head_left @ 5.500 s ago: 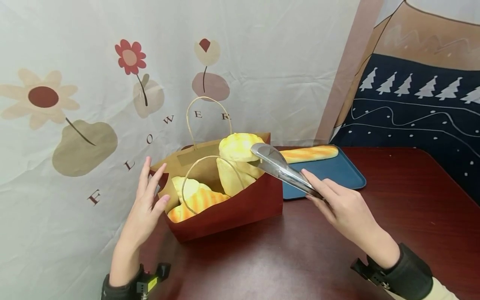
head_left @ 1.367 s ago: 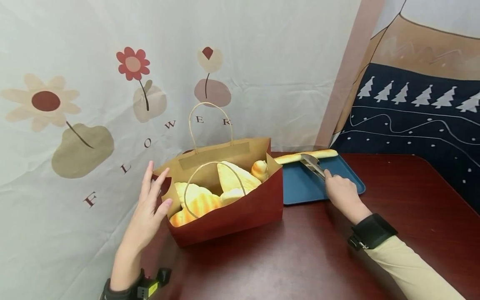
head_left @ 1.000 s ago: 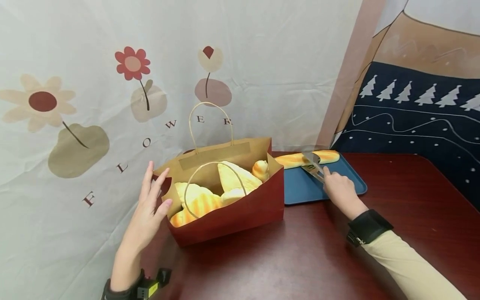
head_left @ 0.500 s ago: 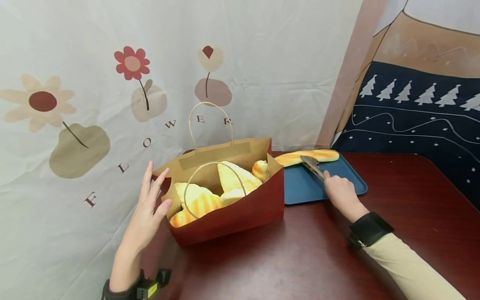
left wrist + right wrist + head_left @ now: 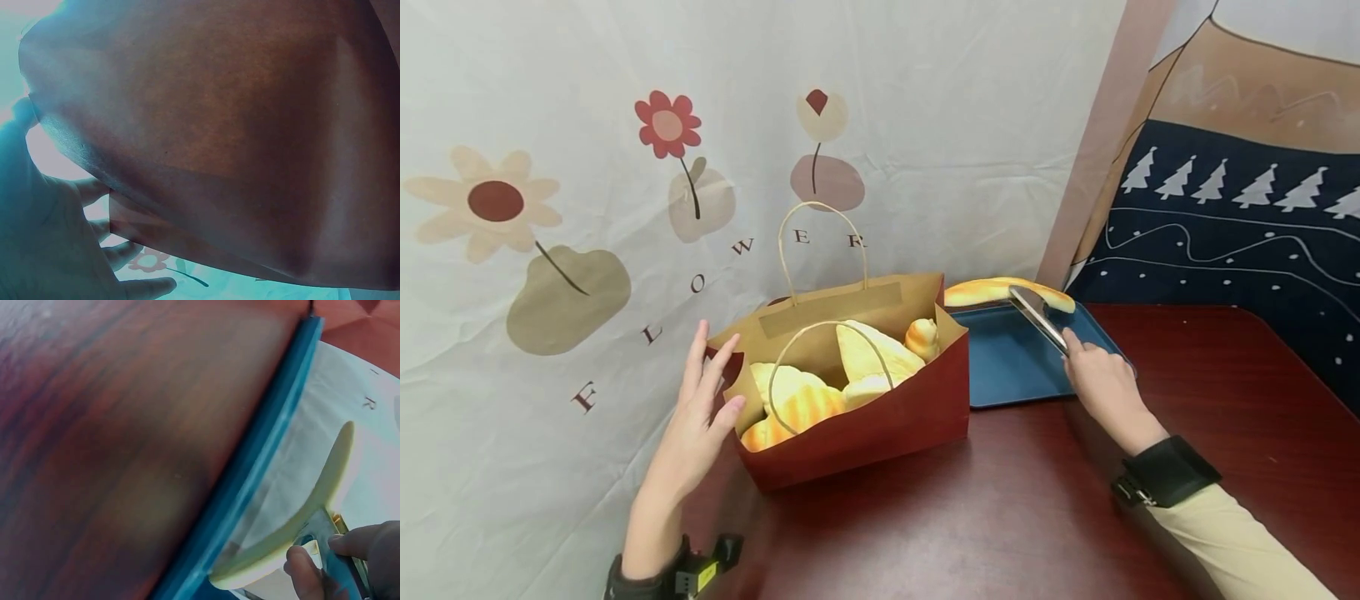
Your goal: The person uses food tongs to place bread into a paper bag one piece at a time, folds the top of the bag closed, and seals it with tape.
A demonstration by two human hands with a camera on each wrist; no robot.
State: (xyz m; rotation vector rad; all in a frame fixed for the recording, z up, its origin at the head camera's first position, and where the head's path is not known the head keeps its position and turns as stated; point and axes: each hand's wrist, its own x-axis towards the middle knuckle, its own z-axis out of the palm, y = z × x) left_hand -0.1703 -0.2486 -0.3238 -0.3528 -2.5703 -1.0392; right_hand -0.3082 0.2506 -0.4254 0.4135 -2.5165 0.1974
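Note:
My right hand (image 5: 1105, 387) grips metal tongs (image 5: 1041, 319), whose tips pinch a long baguette (image 5: 981, 291) over the back of the blue tray (image 5: 1015, 367). The baguette is raised and bows, its ends drooping; the right wrist view shows the same curved baguette (image 5: 312, 497) off the tray. My left hand (image 5: 688, 437), fingers spread, rests at the left edge of a red paper bag (image 5: 865, 446). In the left wrist view the bag's side (image 5: 187, 125) fills most of the picture. Inside the bag lie a striped bread (image 5: 808, 408), a pale wedge-shaped one (image 5: 876, 358) and a small roll (image 5: 922, 339).
Two cord handles stand up from the bag, the rear handle (image 5: 784, 242) taller in view. A flower-printed cloth (image 5: 940, 125) hangs close behind the bag and tray. The dark red table (image 5: 1232, 400) extends to the right and front.
The right hand earlier set a round bread in the bag with the tongs, then reached to the tray. Now the tongs have lifted the baguette. The left hand has barely moved.

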